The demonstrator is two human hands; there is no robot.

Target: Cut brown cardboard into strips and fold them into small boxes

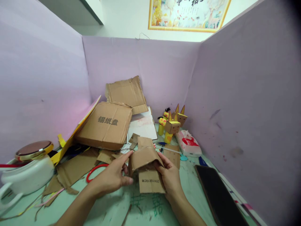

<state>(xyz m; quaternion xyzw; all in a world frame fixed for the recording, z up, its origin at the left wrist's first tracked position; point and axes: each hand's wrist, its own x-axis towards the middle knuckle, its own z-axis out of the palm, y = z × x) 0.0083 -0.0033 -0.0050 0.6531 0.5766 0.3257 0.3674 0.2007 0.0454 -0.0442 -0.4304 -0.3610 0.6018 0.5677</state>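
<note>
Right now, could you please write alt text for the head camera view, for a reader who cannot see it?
Two bare hands, left hand and right hand, hold a folded piece of brown cardboard over a pale green table walled by lilac panels. Behind lie flattened brown cardboard boxes, small yellow cardboard animal figures and a black phone.

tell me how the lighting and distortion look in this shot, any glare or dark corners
Head view: soft even light, no hard shadows; wide-angle bending curves the purple walls; right corners go dark; a pink glow tints the left wall; the phone screen shows faint sheen; hands and cardboard piece are sharp.
</note>
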